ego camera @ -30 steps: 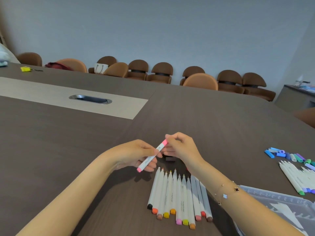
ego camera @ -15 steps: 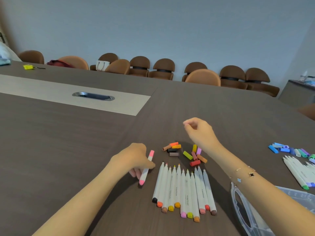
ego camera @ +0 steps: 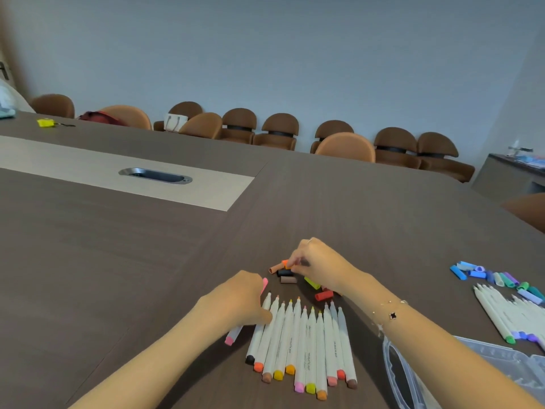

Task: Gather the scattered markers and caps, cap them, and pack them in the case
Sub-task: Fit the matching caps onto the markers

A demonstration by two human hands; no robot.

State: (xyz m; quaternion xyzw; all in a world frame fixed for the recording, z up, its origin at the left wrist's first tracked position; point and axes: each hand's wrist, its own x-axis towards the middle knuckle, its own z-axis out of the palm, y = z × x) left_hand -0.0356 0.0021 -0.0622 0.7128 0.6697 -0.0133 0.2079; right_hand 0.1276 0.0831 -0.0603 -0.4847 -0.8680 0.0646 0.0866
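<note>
Pink-capped white plastic marker (ego camera: 234, 336) sits low in our left hand (ego camera: 236, 299), fingers curled round its barrel beside the row of uncapped white markers (ego camera: 300, 340) on the dark wood bench (ego camera: 118, 261). Our right hand (ego camera: 317, 265) pinches at the small loose coloured caps (ego camera: 287, 276), orange one nearest. Light, stiff, slippery little tubes, we judge; best taken across their sides. Clear plastic case (ego camera: 460, 367) waits right.
</note>
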